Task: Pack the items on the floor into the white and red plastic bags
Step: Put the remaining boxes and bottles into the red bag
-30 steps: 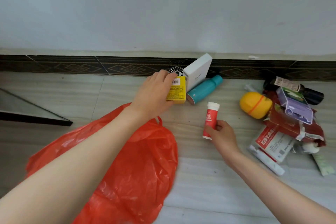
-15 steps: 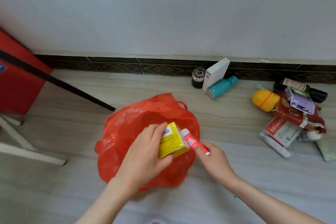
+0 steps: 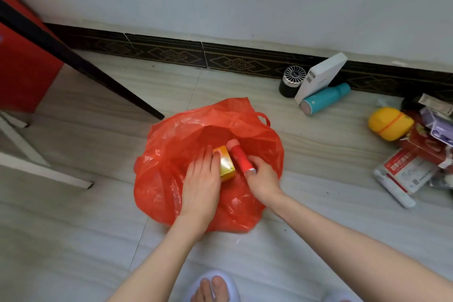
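Moved: both my hands went from above the bag's near side down into its mouth since half a second back; box and tube now sit lower, inside the red plastic, and the view has tilted down.
Near, my foot (image 3: pixel 212 288): bare toes in a pale slipper at the bottom edge of the floor (image 3: pixel 73 240), just short of the bag.
Left hand (image 3: pixel 202 179): fingers fairly straight and together, lying along the left face of the yellow box (image 3: pixel 225 163). Thumb hidden, so I can't tell if it pinches or only presses.
Right hand (image 3: pixel 262 176): fingers curled round the near end of the red tube (image 3: pixel 239 157).
Key relation: tube's long axis runs away from me and slightly left, cap end far, grip end near. Box lies touching the tube on its left, between my two hands.
Red bag (image 3: pixel 171 179): crumpled on the floor, mouth open upward, both items within its rim.
Step, my read: letting go is what's left; both need to drop forward and down, off the fingertips.
Nearer hand for the next pick: right, since the pile (image 3: pixel 416 154) lies at the floor's right edge.
Far, by the skirting: black fan (image 3: pixel 291 81), white box (image 3: pixel 321 76), teal bottle (image 3: pixel 326 98), all unpacked.
White bag: not in view.
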